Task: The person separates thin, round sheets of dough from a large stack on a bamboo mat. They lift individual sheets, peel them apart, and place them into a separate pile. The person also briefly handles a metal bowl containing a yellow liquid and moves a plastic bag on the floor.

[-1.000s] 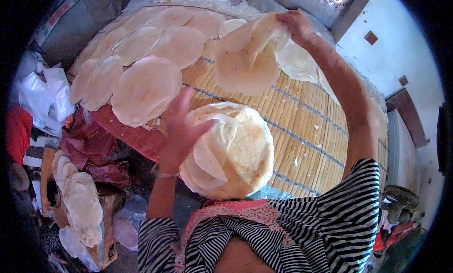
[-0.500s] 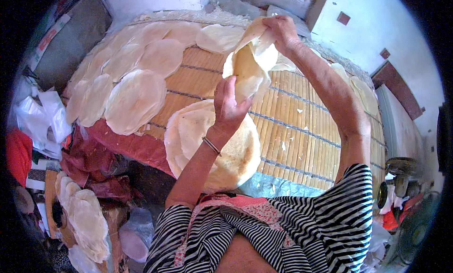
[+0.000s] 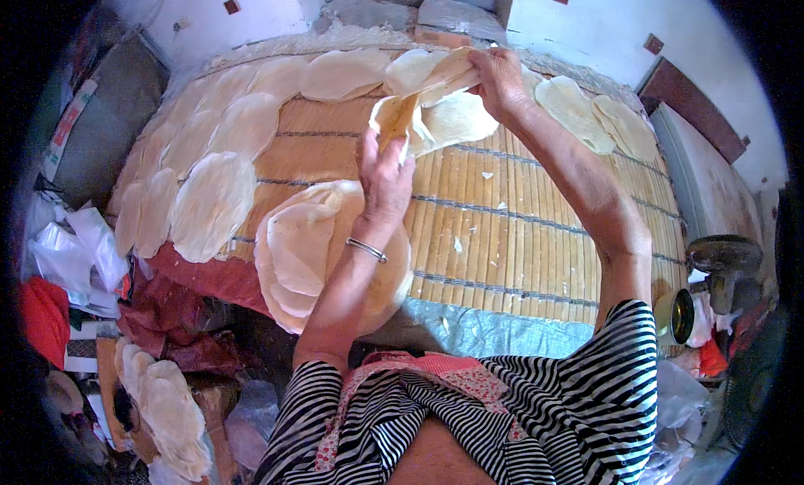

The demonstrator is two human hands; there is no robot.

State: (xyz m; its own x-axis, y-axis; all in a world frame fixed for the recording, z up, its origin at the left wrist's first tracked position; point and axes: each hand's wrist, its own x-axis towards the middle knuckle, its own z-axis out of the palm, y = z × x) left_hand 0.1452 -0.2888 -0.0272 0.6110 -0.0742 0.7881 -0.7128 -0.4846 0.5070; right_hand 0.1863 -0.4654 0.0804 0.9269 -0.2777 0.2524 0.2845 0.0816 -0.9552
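Row of thin pale flatbreads along left edge of bamboo mat. Stack of flatbreads at near edge. Left hand — fingers closed on lower edge of limp flatbread held above mat. Right hand pinches its upper edge. More rounds far right — metal tin beside mat.
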